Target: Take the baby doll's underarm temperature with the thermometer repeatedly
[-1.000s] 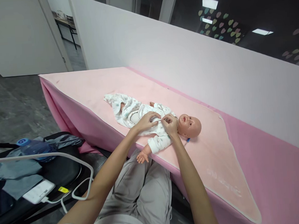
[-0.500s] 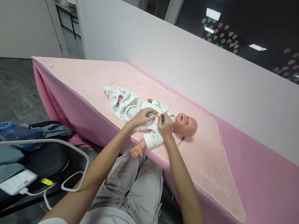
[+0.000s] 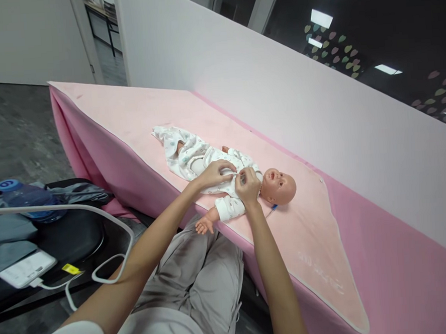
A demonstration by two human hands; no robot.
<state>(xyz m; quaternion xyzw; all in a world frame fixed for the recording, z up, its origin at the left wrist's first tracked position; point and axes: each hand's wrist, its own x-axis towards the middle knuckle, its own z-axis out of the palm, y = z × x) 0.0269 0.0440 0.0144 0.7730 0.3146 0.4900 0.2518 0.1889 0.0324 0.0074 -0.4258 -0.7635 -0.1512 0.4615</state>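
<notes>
Found the doll (image 3: 279, 186) lying face up on the pink tabletop (image 3: 136, 109), close to the near edge, head toward the right end, legs toward the left end, one doll arm (image 3: 208, 220) reaching out over the near edge. Judged the work on the white printed suit (image 3: 209, 155) part done: sleeves on both arms, cloth laid across the chest, but bare leg showing through a gap lower down and a plain white patch exposed at the hip. Took the front of the suit as the part in hand, the lower gap as probably left to deal with.

Had the right hand (image 3: 249, 184) at the chest, fingertips drawn together on a bit of the suit. Had the left hand (image 3: 216, 173) just beside, curved over the belly, thumb and fingers narrowly apart; could not tell whether pinching cloth or merely touching.

Could not make out any fastening between the fingertips, being too small and partly covered. Saw no doll feet, apparently hidden inside the suit. Could not identify the blue piece (image 3: 274, 207) partly under the head.
</notes>
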